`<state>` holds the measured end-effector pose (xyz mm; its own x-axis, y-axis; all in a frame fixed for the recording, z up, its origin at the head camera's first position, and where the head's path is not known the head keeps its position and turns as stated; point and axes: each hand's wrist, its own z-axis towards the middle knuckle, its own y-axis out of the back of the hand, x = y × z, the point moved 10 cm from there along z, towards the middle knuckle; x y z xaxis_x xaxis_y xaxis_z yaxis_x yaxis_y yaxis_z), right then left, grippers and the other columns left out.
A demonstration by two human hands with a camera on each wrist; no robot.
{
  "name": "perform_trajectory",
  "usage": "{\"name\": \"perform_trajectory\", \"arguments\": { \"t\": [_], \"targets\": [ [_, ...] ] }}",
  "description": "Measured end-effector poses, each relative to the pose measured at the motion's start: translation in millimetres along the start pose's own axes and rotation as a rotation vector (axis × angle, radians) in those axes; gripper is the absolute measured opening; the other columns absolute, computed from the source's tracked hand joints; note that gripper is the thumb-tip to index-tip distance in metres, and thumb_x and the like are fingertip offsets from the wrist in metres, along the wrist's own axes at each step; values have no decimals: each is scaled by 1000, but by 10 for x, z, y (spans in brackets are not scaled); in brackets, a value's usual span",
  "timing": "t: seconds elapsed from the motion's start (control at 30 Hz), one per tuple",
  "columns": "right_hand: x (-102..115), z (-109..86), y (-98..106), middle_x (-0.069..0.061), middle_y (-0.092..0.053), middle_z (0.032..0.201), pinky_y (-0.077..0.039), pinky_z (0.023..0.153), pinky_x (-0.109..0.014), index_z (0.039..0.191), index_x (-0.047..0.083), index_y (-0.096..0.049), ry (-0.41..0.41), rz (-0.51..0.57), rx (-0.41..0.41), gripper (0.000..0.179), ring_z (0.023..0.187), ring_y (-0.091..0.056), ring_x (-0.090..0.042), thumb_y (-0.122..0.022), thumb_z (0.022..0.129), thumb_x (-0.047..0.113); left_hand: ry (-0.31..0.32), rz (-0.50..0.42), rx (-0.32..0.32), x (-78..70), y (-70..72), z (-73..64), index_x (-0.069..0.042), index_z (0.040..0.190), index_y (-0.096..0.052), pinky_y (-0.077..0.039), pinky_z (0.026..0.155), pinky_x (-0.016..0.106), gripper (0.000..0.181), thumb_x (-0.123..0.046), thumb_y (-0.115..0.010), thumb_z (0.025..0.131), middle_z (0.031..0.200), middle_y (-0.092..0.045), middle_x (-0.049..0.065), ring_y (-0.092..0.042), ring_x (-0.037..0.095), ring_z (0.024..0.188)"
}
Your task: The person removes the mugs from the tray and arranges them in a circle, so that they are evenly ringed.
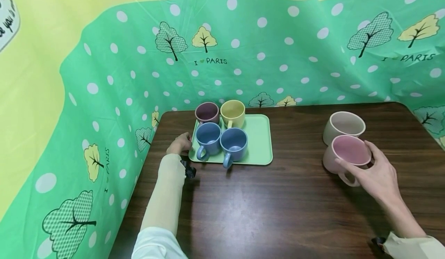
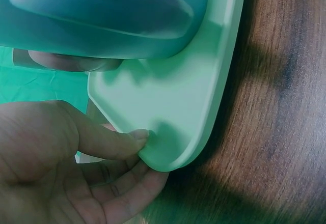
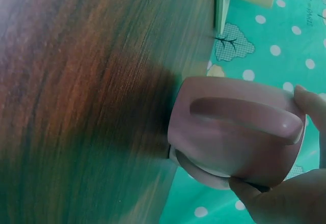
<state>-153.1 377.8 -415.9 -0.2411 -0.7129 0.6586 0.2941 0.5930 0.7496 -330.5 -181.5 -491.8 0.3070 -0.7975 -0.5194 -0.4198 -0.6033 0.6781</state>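
At the left, my left hand (image 1: 180, 143) pinches the corner of a light green tray (image 1: 260, 141), thumb over the rim and fingers beneath it in the left wrist view. On the tray's left and middle stand two blue mugs (image 1: 208, 133) with handles toward me, a purple mug (image 1: 207, 113) and a yellow mug (image 1: 233, 110) behind them. Over at the right, my right hand (image 1: 380, 176) grips a pink mug (image 3: 229, 147) across its rim, thumb and fingers on opposite sides. A white mug (image 1: 345, 123) stands right behind the pink one, partly hidden by it.
The dark wooden table (image 1: 278, 208) stretches between tray and pink mug. A green dotted cloth (image 1: 295, 58) hangs along the table's back and left sides, close behind the tray.
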Motion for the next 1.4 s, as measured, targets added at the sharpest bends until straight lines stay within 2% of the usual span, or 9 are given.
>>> {"name": "perform_trajectory", "arguments": {
  "t": [0.17,0.43,0.67,0.8,0.97,1.1,1.17,1.4],
  "targets": [
    [-24,-20,21,-26,-47,132,-30,75,-38,149,14,-28,-15,8,-15,96,112,-43,-41,-79,74,47,6,1,0,17,3,1,-7,100,-42,-52,63,31,13,-2,-50,92,95,-44,13,-52,21,72],
    [-77,-36,-23,-31,-43,136,-32,83,-57,151,11,-25,-23,12,0,98,117,-41,-47,-78,75,45,-6,14,10,12,-6,-38,-7,101,-42,-49,62,30,11,-4,-50,93,96,-45,12,-54,23,77],
    [-92,-47,-22,-31,-42,138,-31,85,-60,152,13,-23,-34,22,0,100,119,-39,-48,-78,75,46,3,74,3,9,12,-70,-9,100,-44,-42,62,31,11,-8,-52,93,95,-47,10,-52,24,80],
    [-105,-38,-18,-30,-41,139,-31,86,-61,152,13,-22,-44,25,2,100,119,-39,-48,-77,75,48,0,68,8,6,13,-71,-9,100,-44,-42,61,31,11,-7,-52,93,94,-46,10,-52,24,79],
    [-109,-9,-2,-28,-45,135,-32,81,-53,150,13,-26,-37,14,-10,98,115,-41,-45,-78,75,48,9,77,3,19,16,-58,-9,100,-44,-42,61,31,11,-7,-52,93,94,-47,10,-52,23,79],
    [-124,12,21,-26,-48,132,-31,75,-39,149,14,-28,-38,5,-26,96,112,-43,-42,-78,74,48,12,36,-4,20,9,-29,-8,101,-43,-46,59,29,10,-5,-49,93,94,-46,11,-53,22,74],
    [-134,21,33,-26,-47,132,-30,74,-38,149,14,-29,-40,5,-30,96,112,-43,-42,-78,74,48,11,10,-6,18,4,-13,-7,101,-43,-48,58,28,9,-4,-48,94,93,-45,12,-53,22,72],
    [-148,36,40,-32,-41,137,-31,84,-60,151,8,-23,-31,19,-18,98,116,-39,-47,-76,77,44,10,-9,1,19,-4,0,-6,103,-43,-50,61,30,11,-3,-48,94,92,-44,12,-51,21,72]
  ]
}}
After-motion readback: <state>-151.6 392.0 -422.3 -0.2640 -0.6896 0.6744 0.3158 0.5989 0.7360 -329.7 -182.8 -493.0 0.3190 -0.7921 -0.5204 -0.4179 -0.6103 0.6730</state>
